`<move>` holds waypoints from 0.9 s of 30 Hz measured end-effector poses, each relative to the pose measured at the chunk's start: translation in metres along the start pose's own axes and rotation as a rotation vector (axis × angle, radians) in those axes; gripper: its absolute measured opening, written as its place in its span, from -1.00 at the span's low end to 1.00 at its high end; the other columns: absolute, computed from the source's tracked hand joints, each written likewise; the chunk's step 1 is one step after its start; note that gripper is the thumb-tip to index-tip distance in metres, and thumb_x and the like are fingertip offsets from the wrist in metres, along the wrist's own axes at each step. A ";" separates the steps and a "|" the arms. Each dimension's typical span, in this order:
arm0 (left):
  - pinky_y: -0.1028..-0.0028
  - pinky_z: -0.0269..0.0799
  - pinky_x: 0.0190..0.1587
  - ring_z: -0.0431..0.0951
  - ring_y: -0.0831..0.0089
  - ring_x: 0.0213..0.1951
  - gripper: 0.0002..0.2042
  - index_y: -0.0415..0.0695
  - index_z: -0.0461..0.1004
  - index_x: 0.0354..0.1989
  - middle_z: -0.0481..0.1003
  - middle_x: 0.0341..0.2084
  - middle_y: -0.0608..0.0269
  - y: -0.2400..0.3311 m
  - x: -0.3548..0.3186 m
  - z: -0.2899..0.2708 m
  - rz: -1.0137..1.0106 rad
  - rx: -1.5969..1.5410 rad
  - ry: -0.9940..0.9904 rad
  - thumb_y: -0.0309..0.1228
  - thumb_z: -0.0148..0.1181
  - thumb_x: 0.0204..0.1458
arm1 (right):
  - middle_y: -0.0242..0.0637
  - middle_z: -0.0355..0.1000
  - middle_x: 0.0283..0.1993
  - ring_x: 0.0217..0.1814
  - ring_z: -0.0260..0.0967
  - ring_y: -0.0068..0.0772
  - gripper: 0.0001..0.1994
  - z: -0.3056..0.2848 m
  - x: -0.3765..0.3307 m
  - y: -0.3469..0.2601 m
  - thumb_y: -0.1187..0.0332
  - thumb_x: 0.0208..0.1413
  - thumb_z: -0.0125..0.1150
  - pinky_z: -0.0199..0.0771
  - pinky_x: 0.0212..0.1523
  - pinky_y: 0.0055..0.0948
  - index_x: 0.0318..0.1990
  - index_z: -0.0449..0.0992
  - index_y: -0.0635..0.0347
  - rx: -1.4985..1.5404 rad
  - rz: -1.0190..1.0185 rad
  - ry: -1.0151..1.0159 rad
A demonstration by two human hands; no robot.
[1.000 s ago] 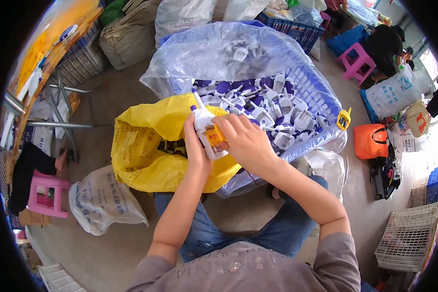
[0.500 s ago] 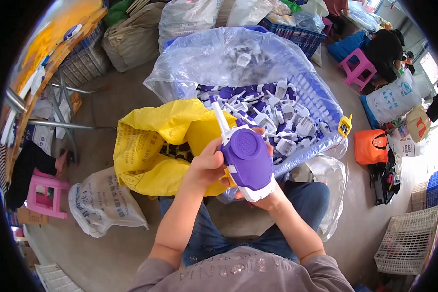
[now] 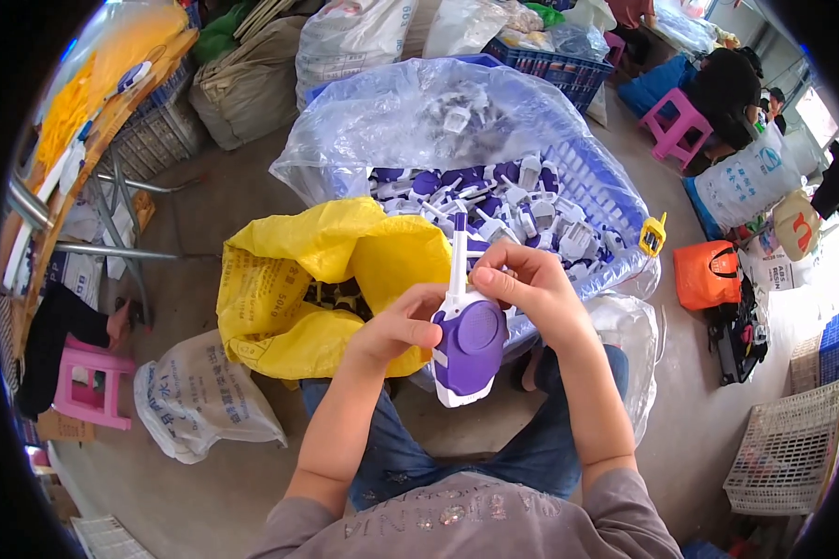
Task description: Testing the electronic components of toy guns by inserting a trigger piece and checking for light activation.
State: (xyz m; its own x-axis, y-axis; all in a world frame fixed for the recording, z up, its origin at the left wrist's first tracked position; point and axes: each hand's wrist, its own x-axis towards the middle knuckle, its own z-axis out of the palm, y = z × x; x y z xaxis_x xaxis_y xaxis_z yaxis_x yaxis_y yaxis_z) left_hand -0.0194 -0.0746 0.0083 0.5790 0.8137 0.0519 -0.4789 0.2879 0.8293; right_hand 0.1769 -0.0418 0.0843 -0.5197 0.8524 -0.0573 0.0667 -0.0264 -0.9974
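A purple-and-white toy walkie-talkie (image 3: 471, 349) stands nearly upright before me, its white antenna with a purple tip pointing away. My left hand (image 3: 403, 324) grips it along the left edge. At its top right corner, beside the base of the antenna, the thumb and forefinger of my right hand (image 3: 529, 284) are pinched together; what lies between the fingertips is hidden. Beyond my hands, a heap of similar purple and white toys (image 3: 531, 210) fills a plastic-lined blue basket (image 3: 615, 200). Closer, an open yellow woven sack (image 3: 275, 321) has dark small pieces inside.
A white woven sack (image 3: 205, 396) lies on the floor to the left, near a pink stool (image 3: 93, 382). An orange bag (image 3: 708, 275) and a white basket (image 3: 778, 456) are on the right. People sit farther off.
My right hand has moved from the toy's lower end up to the antenna's base. The walkie-talkie has turned more upright and shifted slightly downward, still in my left hand.
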 end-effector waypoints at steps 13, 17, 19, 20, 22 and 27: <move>0.43 0.23 0.10 0.45 0.31 -0.04 -0.23 -0.41 0.26 0.06 0.42 -0.07 0.02 0.014 0.012 0.012 0.093 -0.109 -0.173 -0.06 0.28 -0.28 | -0.24 0.44 -0.17 -0.12 0.30 -0.23 -0.63 0.023 -0.032 0.011 0.29 -0.11 0.24 0.18 -0.06 -0.26 -0.10 0.39 0.11 -0.438 -1.367 0.568; 0.42 0.22 0.11 0.41 0.32 0.00 -0.24 -0.37 0.27 0.07 0.37 0.00 0.04 0.013 0.009 0.009 0.124 -0.067 -0.055 -0.08 0.28 -0.28 | -0.32 0.46 -0.13 -0.14 0.30 -0.25 -0.74 0.027 -0.042 0.013 0.13 0.06 0.08 -0.13 0.20 0.00 -0.20 0.31 0.06 -0.923 -0.892 0.302; 0.42 0.21 0.12 0.39 0.34 0.03 -0.25 -0.36 0.27 0.07 0.34 0.03 0.06 0.014 0.009 0.010 0.119 -0.067 -0.059 -0.09 0.28 -0.29 | -0.35 0.46 -0.12 -0.12 0.31 -0.26 -0.71 0.025 -0.050 0.017 0.11 0.05 0.09 -0.15 0.21 0.01 -0.18 0.35 0.07 -0.832 -0.967 0.397; 0.42 0.21 0.12 0.39 0.34 0.03 -0.26 -0.36 0.28 0.06 0.35 0.03 0.07 0.012 0.009 0.009 0.115 -0.064 -0.081 -0.09 0.29 -0.28 | -0.39 0.46 -0.11 -0.09 0.31 -0.27 -0.68 0.025 -0.052 0.017 0.09 0.04 0.11 -0.18 0.23 0.02 -0.15 0.38 0.08 -0.733 -1.039 0.485; 0.42 0.20 0.13 0.39 0.35 0.02 -0.27 -0.35 0.29 0.06 0.35 0.02 0.07 0.011 0.008 0.007 0.108 -0.063 -0.106 -0.09 0.29 -0.28 | -0.36 0.46 -0.12 -0.09 0.32 -0.26 -0.70 0.026 -0.047 0.007 0.10 0.07 0.08 -0.20 0.24 0.03 -0.17 0.36 0.08 -0.951 -0.977 0.377; 0.38 0.22 0.11 0.40 0.29 0.01 -0.20 -0.40 0.20 0.09 0.37 -0.02 -0.02 0.017 0.007 0.013 0.175 -0.063 -0.107 -0.05 0.28 -0.26 | -0.08 0.37 -0.16 -0.11 0.31 -0.23 -0.77 0.023 -0.051 0.017 0.17 0.11 0.01 -0.13 0.24 0.06 -0.26 0.24 0.11 -0.773 -0.964 0.428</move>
State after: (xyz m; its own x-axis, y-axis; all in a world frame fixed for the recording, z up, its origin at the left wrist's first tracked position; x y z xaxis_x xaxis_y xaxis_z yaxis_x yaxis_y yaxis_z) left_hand -0.0151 -0.0702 0.0298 0.5483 0.7968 0.2537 -0.6165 0.1802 0.7664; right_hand 0.1853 -0.0975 0.0696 -0.3317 0.4609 0.8231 0.3654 0.8672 -0.3384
